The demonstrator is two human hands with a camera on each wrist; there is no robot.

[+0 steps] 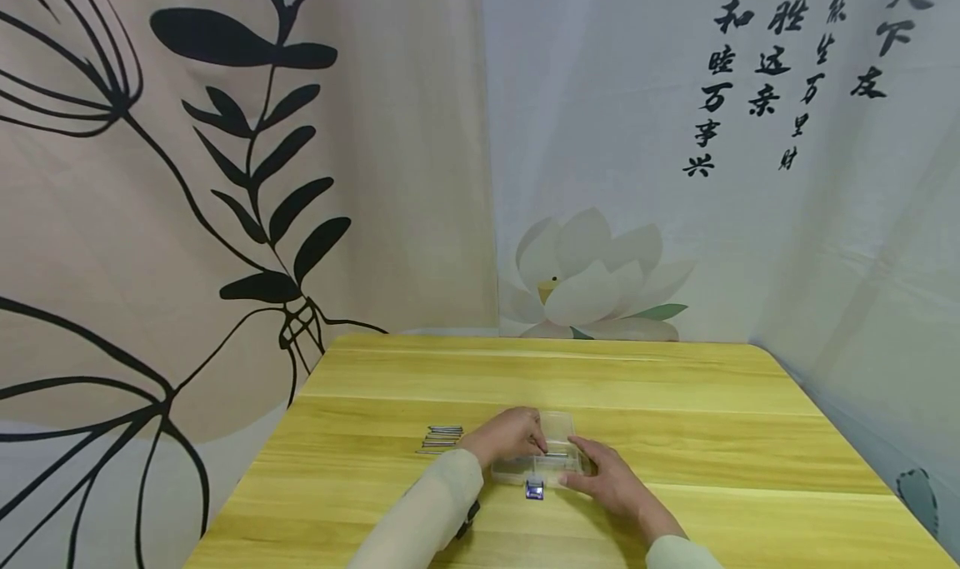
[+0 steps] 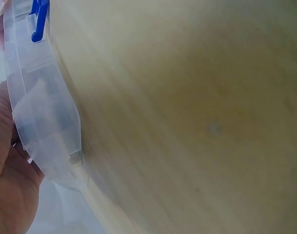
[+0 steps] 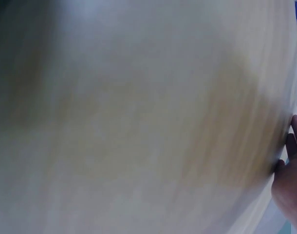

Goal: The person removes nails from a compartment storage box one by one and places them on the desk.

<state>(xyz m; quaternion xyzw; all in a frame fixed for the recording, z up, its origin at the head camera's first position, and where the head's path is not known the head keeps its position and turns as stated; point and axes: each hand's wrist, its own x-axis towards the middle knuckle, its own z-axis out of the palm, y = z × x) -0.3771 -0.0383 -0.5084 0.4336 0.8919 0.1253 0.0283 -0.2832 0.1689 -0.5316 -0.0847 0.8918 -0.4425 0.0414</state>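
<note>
A clear plastic box (image 1: pixel 512 474) with inner compartments stands on the wooden table, its lid (image 1: pixel 557 425) folded back. My left hand (image 1: pixel 510 434) reaches over the box from the left, thumb and fingertips pointing down into it. A thin metal nail (image 1: pixel 556 454) lies across the compartment at those fingertips, which pinch its near end. My right hand (image 1: pixel 611 477) grips the box's right side, thumb at the front and forefinger farther back. In the left wrist view the box wall (image 2: pixel 46 102) partly covers my left hand (image 2: pixel 12 185). At the right wrist view's edge is my right hand (image 3: pixel 292 180).
Several metal nails (image 1: pixel 442 437) lie in a rough row left of the box. A blue latch (image 1: pixel 534 491) hangs at the box's front. The wooden table (image 1: pixel 675 411) reaches back to a printed curtain (image 1: pixel 420 177).
</note>
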